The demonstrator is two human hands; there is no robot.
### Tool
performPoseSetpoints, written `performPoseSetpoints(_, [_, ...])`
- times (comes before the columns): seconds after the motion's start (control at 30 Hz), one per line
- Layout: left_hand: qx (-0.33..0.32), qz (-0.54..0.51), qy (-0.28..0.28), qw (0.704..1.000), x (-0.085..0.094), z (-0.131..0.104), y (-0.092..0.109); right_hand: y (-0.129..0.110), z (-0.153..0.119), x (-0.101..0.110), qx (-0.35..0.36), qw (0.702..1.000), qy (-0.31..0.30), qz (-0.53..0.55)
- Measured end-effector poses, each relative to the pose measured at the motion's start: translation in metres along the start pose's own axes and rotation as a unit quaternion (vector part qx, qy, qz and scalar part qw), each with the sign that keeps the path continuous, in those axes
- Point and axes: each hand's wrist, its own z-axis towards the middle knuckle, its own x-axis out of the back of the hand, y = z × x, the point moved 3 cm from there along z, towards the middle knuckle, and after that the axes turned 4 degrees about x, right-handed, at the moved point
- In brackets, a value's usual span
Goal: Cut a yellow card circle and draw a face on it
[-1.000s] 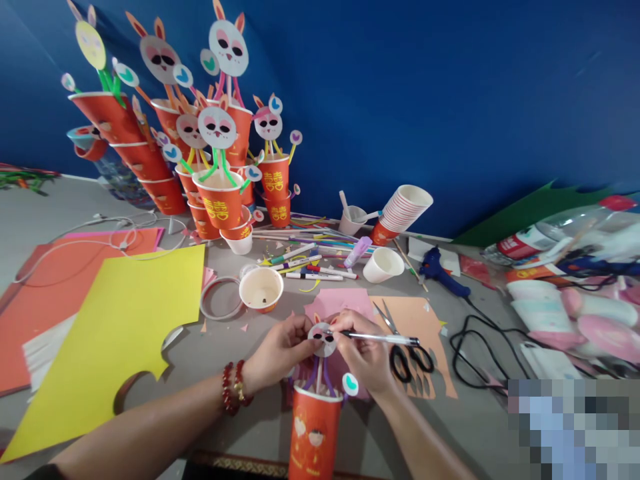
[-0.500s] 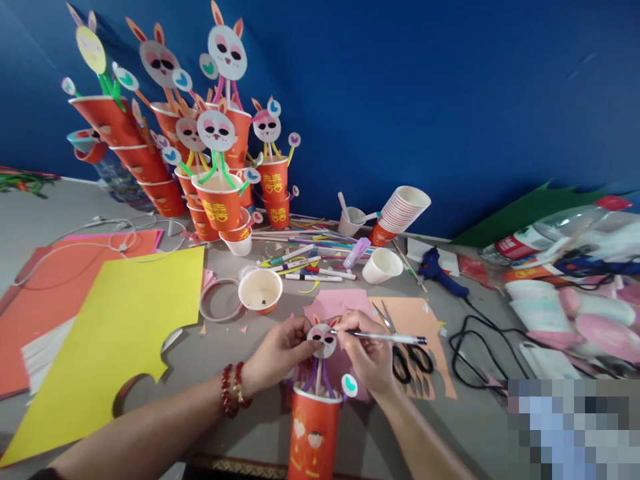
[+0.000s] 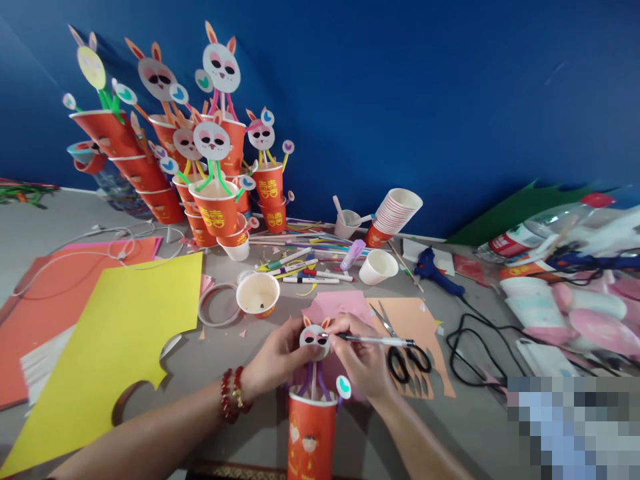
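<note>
Between my hands is a round white paper rabbit face (image 3: pixel 314 339) with orange ears and black eyes. Its purple legs and a stick go down into a red paper cup (image 3: pixel 312 433) at the front edge. My left hand (image 3: pixel 283 353) pinches the face by its left side, the thumb across its lower part. In my right hand (image 3: pixel 363 353) is a pen (image 3: pixel 375 340), its tip at the face's right eye. A small white disc with a teal heart (image 3: pixel 343 387) stands at the cup's right rim.
Scissors (image 3: pixel 400 347) lie right of my right hand on orange paper (image 3: pixel 435 353). Finished rabbit cups (image 3: pixel 215 207) stand stacked at back left. A white-rimmed cup (image 3: pixel 258 295), several markers (image 3: pixel 317 281), a blue glue gun (image 3: pixel 437 273) and yellow paper (image 3: pixel 115 333) surround the hands.
The whole view has shifted slightly. Both hands keep their holds on the rabbit face and the pen, and the pen's tip stays by the right eye.
</note>
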Motion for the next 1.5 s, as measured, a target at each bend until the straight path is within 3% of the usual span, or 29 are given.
performPoseSetpoints(0.9, [-0.030, 0.088, 0.005, 0.996, 0.0052, 0.0018, -0.0084, -0.0013, 0.0018, 0.0000, 0.026, 0.998, -0.028, -0.056])
performPoseSetpoints(1.3, [-0.035, 0.079, -0.007, 0.996, 0.0046, 0.0015, -0.0092, 0.0038, 0.0012, 0.0004, 0.015, 0.997, -0.038, -0.058])
performPoseSetpoints(1.5, [-0.031, 0.056, -0.011, 0.998, 0.0026, 0.0029, -0.0083, 0.0033, 0.0007, 0.0018, 0.018, 0.998, -0.016, -0.055])
